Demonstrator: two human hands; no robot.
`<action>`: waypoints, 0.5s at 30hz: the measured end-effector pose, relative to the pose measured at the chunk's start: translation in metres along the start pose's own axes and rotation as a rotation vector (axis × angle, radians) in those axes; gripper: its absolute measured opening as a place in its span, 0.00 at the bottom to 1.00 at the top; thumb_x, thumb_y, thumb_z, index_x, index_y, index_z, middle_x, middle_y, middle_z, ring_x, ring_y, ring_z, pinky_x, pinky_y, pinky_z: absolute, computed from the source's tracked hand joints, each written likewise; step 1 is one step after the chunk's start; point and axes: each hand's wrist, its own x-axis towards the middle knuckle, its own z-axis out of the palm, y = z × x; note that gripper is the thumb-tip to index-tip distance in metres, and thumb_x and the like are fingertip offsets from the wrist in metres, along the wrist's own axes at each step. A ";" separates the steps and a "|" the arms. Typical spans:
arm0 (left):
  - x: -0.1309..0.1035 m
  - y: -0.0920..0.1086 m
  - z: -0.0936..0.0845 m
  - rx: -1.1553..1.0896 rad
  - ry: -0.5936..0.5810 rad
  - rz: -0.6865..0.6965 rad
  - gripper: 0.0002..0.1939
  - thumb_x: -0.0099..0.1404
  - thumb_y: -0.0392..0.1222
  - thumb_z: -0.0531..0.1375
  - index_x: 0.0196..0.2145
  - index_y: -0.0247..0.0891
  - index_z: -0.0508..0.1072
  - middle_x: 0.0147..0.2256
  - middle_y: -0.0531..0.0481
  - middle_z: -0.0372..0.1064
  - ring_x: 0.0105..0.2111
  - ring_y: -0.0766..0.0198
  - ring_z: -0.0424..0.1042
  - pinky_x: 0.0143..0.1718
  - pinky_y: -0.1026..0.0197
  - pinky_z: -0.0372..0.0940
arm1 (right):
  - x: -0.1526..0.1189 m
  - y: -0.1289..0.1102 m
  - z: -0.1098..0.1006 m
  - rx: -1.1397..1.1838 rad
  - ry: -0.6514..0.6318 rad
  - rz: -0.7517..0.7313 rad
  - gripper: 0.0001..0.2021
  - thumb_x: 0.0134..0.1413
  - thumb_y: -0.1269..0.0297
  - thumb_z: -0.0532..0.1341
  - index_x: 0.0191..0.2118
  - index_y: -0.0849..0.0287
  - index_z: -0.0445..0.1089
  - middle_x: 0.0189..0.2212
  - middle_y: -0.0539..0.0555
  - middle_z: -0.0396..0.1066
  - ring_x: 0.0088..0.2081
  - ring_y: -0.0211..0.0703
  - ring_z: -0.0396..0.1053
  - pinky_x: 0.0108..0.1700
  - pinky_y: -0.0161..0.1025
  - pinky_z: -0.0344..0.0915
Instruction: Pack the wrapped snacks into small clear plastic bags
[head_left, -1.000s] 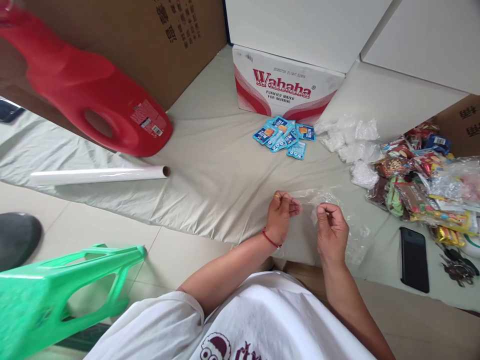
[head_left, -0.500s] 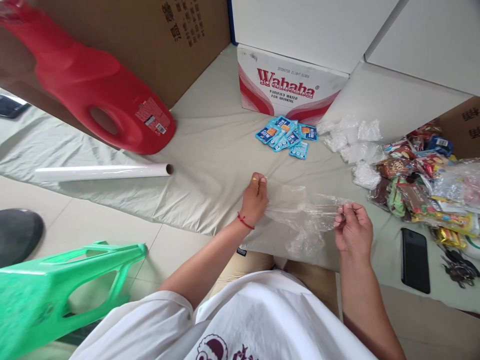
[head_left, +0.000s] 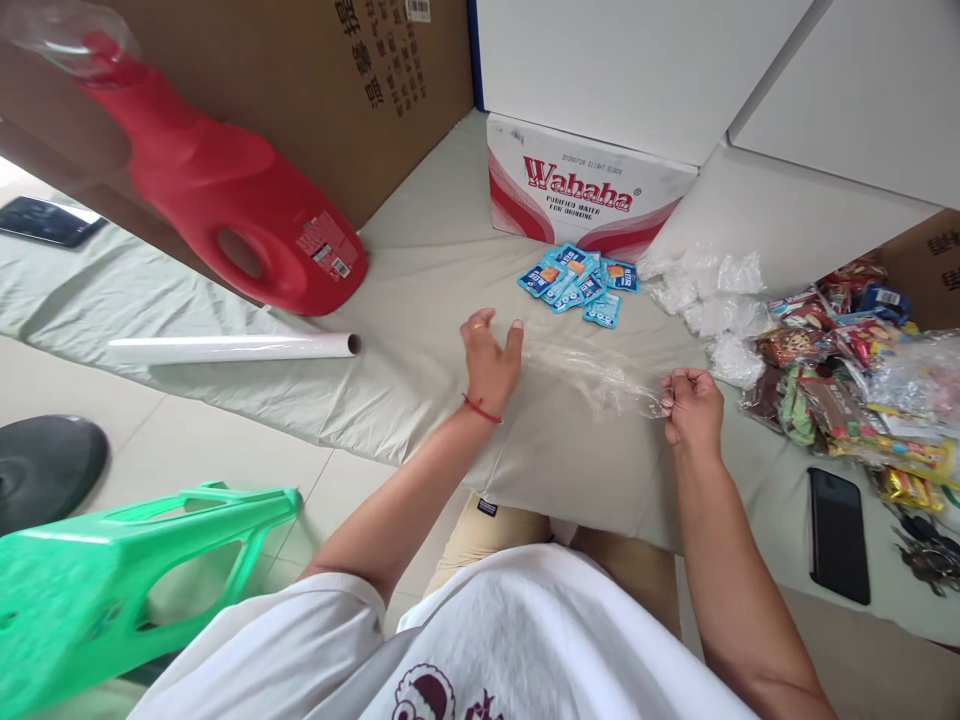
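A thin, clear plastic film (head_left: 600,380), crumpled and stretched sideways, hangs over the cloth between my hands. My right hand (head_left: 694,405) pinches its right end in closed fingers. At the film's left end my left hand (head_left: 491,358) is open, thumb and fingers spread apart, with nothing visible in its grasp. I cannot make out whether the film touches that thumb. Beyond the hands lie several small blue snack packets (head_left: 574,278) in a loose heap. Right of them sit several crumpled clear plastic bundles (head_left: 724,290).
A white film roll (head_left: 232,347) and a red jug (head_left: 247,215) lie to the left. Behind stands a Wahaha carton (head_left: 589,190). Assorted wrapped snacks (head_left: 847,380), a black phone (head_left: 838,535) and keys (head_left: 930,555) are at right. A green stool (head_left: 150,560) stands on the floor.
My left hand has let go of the film, opened and moved slightly left and away from me. My right hand, still pinching, has shifted a little left and up; the film has drawn narrower.
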 end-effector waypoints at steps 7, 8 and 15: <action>-0.056 0.024 -0.033 -0.258 -0.406 -0.545 0.27 0.70 0.68 0.55 0.31 0.40 0.69 0.32 0.47 0.70 0.33 0.60 0.74 0.29 0.62 0.66 | -0.028 -0.005 0.024 0.093 -0.084 -0.060 0.24 0.43 0.48 0.74 0.36 0.56 0.63 0.25 0.42 0.69 0.16 0.26 0.55 0.14 0.28 0.47; -0.059 0.026 -0.029 -0.307 -0.448 -0.650 0.28 0.68 0.69 0.57 0.34 0.39 0.70 0.35 0.45 0.71 0.36 0.58 0.75 0.27 0.63 0.66 | -0.034 -0.005 0.028 0.103 -0.096 -0.050 0.25 0.43 0.48 0.75 0.36 0.56 0.63 0.25 0.42 0.69 0.16 0.26 0.55 0.14 0.27 0.47; -0.059 0.036 0.028 -0.337 -0.338 -0.787 0.26 0.64 0.56 0.69 0.51 0.38 0.67 0.44 0.42 0.75 0.46 0.56 0.78 0.38 0.61 0.67 | -0.068 -0.010 0.041 0.257 -0.133 0.104 0.24 0.38 0.56 0.77 0.34 0.56 0.62 0.23 0.39 0.65 0.17 0.24 0.52 0.16 0.25 0.46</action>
